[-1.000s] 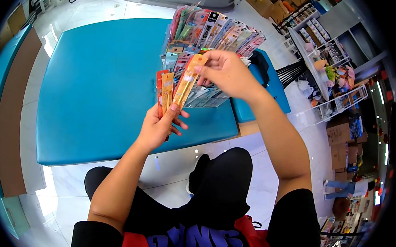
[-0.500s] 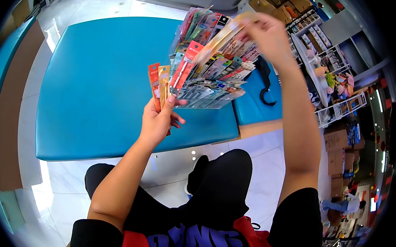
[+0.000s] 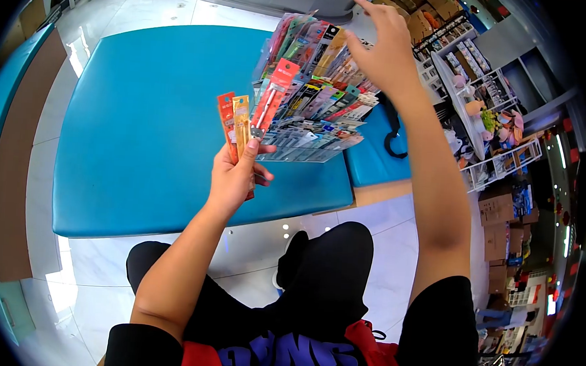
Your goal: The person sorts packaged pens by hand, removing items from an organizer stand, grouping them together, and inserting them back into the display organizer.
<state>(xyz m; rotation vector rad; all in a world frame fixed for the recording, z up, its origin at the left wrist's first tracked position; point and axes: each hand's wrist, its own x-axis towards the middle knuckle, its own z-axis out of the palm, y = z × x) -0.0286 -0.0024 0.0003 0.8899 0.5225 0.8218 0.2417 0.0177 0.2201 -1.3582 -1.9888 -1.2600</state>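
Observation:
My left hand point(image 3: 232, 180) is closed around a small fan of slim carded packets. Two are red and one is gold; the right-hand red packet point(image 3: 274, 96) shows a white pen-like stick. The gold packet point(image 3: 241, 117) stands between it and the other red packet point(image 3: 228, 120). Just beyond them, a clear tiered display rack point(image 3: 298, 155) holds many similar slim packets in rows. My right hand point(image 3: 386, 49) is raised over the rack's upper right side, fingers apart and holding nothing. Below it, a gold packet point(image 3: 331, 56) stands in the top tier.
The rack stands on a blue padded bench point(image 3: 143, 129). A black strap point(image 3: 395, 132) lies on the blue section to its right. White shelving point(image 3: 499, 164) with plush toys and cardboard boxes point(image 3: 496, 223) are farther right. A distant person point(image 3: 504, 318) is at lower right.
The gold packet that was in my right hand is now in the rack's top tier. My right hand has let go and its fingers have spread. The left hand stays nearly still.

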